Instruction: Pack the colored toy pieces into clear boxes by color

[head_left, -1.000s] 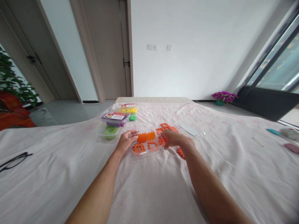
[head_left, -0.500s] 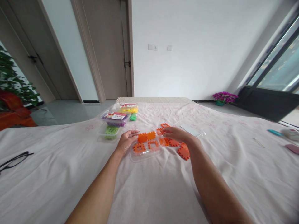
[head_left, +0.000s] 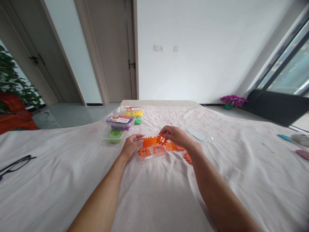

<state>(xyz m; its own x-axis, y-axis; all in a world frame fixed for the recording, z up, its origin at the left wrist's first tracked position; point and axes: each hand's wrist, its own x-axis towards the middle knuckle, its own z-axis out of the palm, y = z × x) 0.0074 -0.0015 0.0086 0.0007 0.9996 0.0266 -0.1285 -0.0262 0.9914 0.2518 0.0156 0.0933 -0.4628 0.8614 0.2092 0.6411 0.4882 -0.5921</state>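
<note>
A clear plastic box sits in front of me with several orange toothed building pieces in it, among them a piece with a grid of holes and a square frame piece. My left hand grips the box at its left edge, thumb and fingers partly hidden. Over the box's far right corner, my right hand pinches an orange window-shaped piece, held tilted. More orange pieces lie on the cloth under and beside my right forearm.
A clear lid lies to the right. Back left stand boxes of purple, green and yellow pieces. Glasses rest at far left; a turquoise item and a pink item lie far right.
My right hand has moved left from the loose pieces to above the box, bringing the orange window-shaped piece with it. My left hand stays at the box's left edge.
</note>
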